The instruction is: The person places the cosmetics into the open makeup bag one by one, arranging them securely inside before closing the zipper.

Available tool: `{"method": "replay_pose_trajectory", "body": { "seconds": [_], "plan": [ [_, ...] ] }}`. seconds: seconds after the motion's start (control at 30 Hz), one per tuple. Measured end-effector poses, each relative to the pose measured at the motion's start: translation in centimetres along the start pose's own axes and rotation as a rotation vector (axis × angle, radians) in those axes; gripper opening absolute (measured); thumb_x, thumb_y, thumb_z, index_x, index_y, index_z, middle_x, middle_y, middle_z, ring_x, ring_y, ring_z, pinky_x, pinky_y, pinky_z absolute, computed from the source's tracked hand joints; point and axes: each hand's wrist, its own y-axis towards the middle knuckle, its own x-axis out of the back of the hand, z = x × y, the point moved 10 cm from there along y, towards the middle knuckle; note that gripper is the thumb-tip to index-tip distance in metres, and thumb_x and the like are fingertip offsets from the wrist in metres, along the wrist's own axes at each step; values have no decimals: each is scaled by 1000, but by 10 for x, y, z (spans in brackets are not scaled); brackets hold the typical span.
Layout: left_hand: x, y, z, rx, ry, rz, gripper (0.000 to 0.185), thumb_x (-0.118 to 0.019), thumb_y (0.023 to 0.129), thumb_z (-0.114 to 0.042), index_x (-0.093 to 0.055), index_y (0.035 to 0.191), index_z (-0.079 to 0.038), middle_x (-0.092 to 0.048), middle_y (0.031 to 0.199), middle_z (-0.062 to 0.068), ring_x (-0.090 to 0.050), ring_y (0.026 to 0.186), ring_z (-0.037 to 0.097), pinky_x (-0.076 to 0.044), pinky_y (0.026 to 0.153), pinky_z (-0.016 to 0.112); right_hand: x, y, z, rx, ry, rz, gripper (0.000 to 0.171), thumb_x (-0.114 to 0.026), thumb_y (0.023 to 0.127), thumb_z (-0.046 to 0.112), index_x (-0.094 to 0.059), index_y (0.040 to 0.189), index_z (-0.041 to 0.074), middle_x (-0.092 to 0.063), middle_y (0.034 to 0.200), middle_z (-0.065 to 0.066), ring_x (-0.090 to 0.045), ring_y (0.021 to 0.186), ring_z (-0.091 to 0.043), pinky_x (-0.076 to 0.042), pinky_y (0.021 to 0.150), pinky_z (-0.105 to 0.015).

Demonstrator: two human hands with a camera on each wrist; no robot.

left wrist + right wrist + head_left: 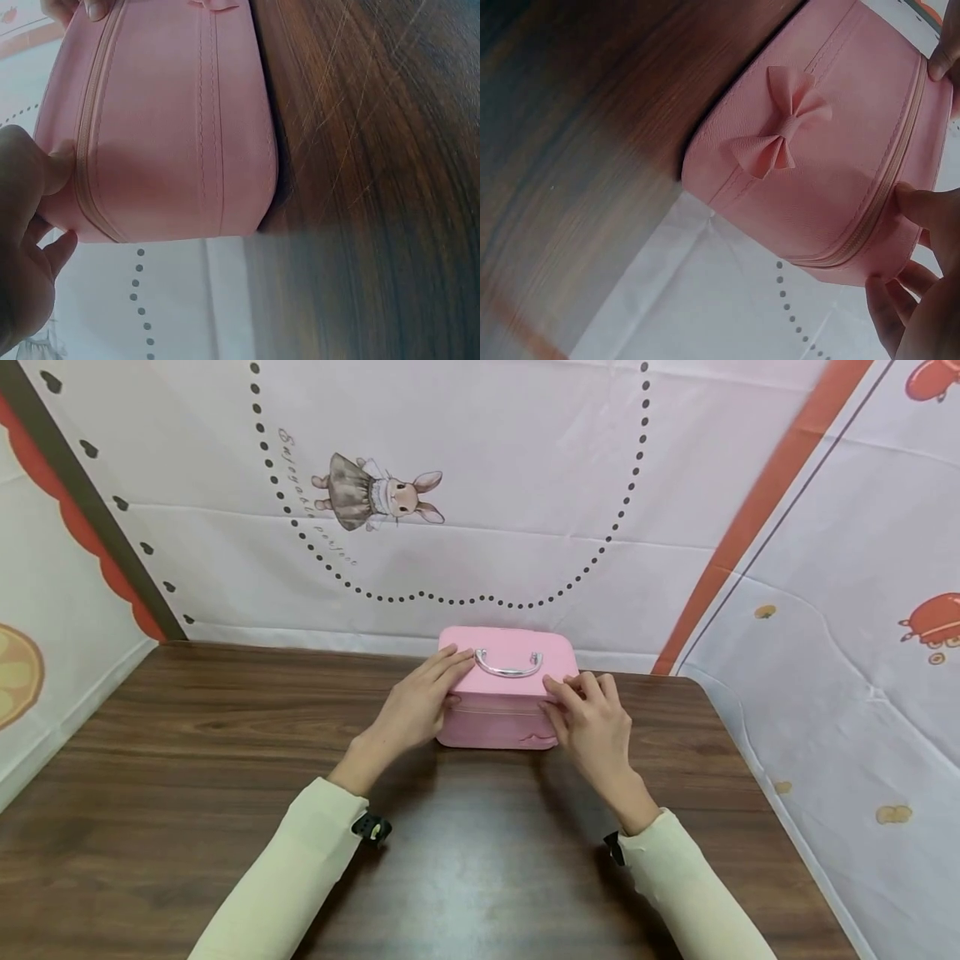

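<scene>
**Both hands on the pink case at its zip line**

A pink case (506,689) stands upright on the wooden tabletop (225,760), near the far edge and just in front of the printed backdrop (480,510). Its lid faces up, and a silver handle (507,665) lies flat on top.

The left hand (420,702) rests on the case's left end. Its fingers lie nearly straight across the lid beside the handle, while the thumb (56,169) presses against the zip seam (88,135) on that end. This looks like a steadying hold, keeping the case from sliding on the smooth wood.

The right hand (592,722) is at the case's right front corner with its fingers curled over the lid's edge. In the right wrist view the fingertips (915,202) sit right on the zip line, apparently pinching or feeling at the seam. Whether they hold a zip pull cannot be told, as none is visible.

On the case's front, below the zip, a small pink bow (780,124) is sewn on. The zip appears shut along every stretch that shows. Both sleeves (300,860) are pale yellow, and a small dark strap sits at each wrist.
</scene>
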Motion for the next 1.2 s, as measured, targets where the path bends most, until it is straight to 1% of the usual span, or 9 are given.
{"method": "replay_pose_trajectory", "body": {
  "seconds": [0.27,0.47,0.7,0.87,0.97,1.03,1.07,1.13,1.2],
  "plan": [
    [-3,7,7,-15,-4,-12,49,-63,88,-1,-49,135,2,-46,141,14,-37,134,33,-29,108,40,-6,3,-6,-21,18,-13,27,-77,81,23,-75,107,16,-59,92,-8,-50,83,-30,-48,51,-45],
    [-7,11,13,18,-4,13,50,-62,89,-3,-48,137,0,-45,143,12,-35,135,32,-31,107,42,-10,6,-8,-22,-4,-1,27,-76,82,24,-74,108,15,-58,91,-8,-49,82,-30,-47,49,-45],
    [-10,15,18,88,-20,30,50,-60,91,-2,-46,139,-3,-42,146,9,-31,138,28,-38,102,45,-14,10,-12,-8,-36,23,25,-73,85,25,-73,109,16,-57,91,-8,-50,83,-30,-46,48,-46],
    [-12,17,16,109,-26,64,51,-59,91,-2,-45,140,-3,-41,147,9,-29,138,28,-35,104,45,-13,10,-12,6,-46,30,25,-73,84,26,-72,107,16,-58,92,-9,-50,83,-31,-47,49,-47],
    [-12,19,15,107,-27,77,52,-60,90,-1,-45,140,-1,-40,147,11,-29,138,30,-31,107,44,-12,11,-13,6,-44,78,27,-72,85,26,-72,111,16,-58,96,-9,-50,86,-29,-47,49,-46],
    [-10,20,14,105,-16,79,53,-61,89,0,-45,140,-1,-41,146,12,-30,138,31,-29,108,44,-11,11,-15,0,-22,132,30,-70,86,26,-71,114,16,-60,101,-8,-50,90,-28,-48,52,-46],
    [-10,19,13,104,-7,84,54,-62,88,1,-46,140,-2,-41,146,13,-31,137,32,-28,109,44,-10,11,-15,-4,3,159,31,-69,87,25,-70,116,15,-60,105,-8,-51,93,-28,-49,56,-46],
    [-6,16,10,108,8,84,54,-62,87,1,-47,139,-3,-42,145,14,-32,136,34,-27,109,46,-6,7,-15,-15,66,205,34,-68,88,24,-67,120,12,-61,113,-8,-51,101,-27,-51,67,-46],
    [1,10,4,113,20,74,54,-64,87,-1,-48,138,-4,-44,143,16,-33,135,36,-27,108,47,2,-2,-13,-19,132,243,37,-68,89,21,-64,124,10,-59,122,-10,-51,111,-27,-48,81,-46]
  ]
}}
